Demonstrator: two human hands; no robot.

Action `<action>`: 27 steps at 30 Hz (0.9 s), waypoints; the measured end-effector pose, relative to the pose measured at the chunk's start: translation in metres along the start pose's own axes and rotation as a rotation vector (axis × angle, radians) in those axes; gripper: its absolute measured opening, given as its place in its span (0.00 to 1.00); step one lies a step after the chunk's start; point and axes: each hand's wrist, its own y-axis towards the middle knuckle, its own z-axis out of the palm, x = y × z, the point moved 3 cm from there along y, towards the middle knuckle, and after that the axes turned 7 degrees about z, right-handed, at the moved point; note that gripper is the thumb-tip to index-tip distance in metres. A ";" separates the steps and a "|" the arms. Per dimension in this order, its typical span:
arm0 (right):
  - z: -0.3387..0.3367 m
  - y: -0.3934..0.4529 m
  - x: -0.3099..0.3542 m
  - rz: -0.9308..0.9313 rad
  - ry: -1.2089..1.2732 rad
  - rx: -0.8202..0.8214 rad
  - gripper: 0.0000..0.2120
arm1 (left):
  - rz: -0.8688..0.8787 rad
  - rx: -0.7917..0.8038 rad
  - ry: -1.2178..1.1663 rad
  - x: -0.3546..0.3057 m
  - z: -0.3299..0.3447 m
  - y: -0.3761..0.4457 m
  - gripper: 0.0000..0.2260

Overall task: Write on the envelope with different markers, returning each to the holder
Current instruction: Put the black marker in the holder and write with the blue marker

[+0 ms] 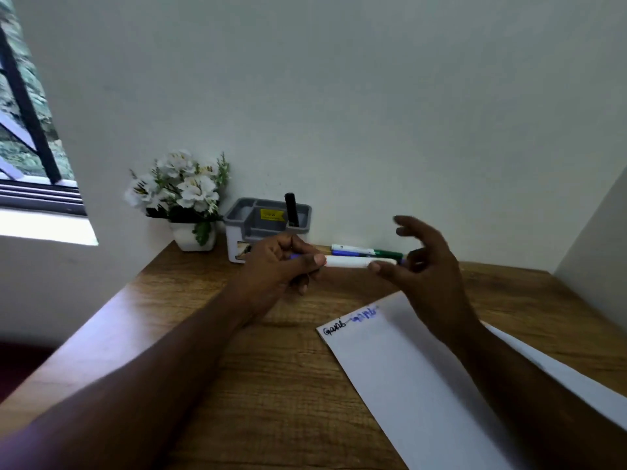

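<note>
Here the left hand is clamped round a white marker, level above the desk, while the right hand touches its far end, fingers spread. At eleven o'clock the grey holder keeps one black marker upright — two more markers lie beside it. The envelope lies at five o'clock.
</note>
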 end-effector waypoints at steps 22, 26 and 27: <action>0.190 0.094 0.106 -0.013 -0.222 0.317 0.04 | 0.085 -0.606 0.341 0.006 -0.111 -0.005 0.03; 0.203 0.100 0.095 0.055 -0.167 0.318 0.02 | 0.063 -0.596 0.350 0.011 -0.111 -0.002 0.05; 0.205 0.101 0.092 0.076 -0.173 0.330 0.04 | 0.055 -0.580 0.368 0.012 -0.111 -0.001 0.05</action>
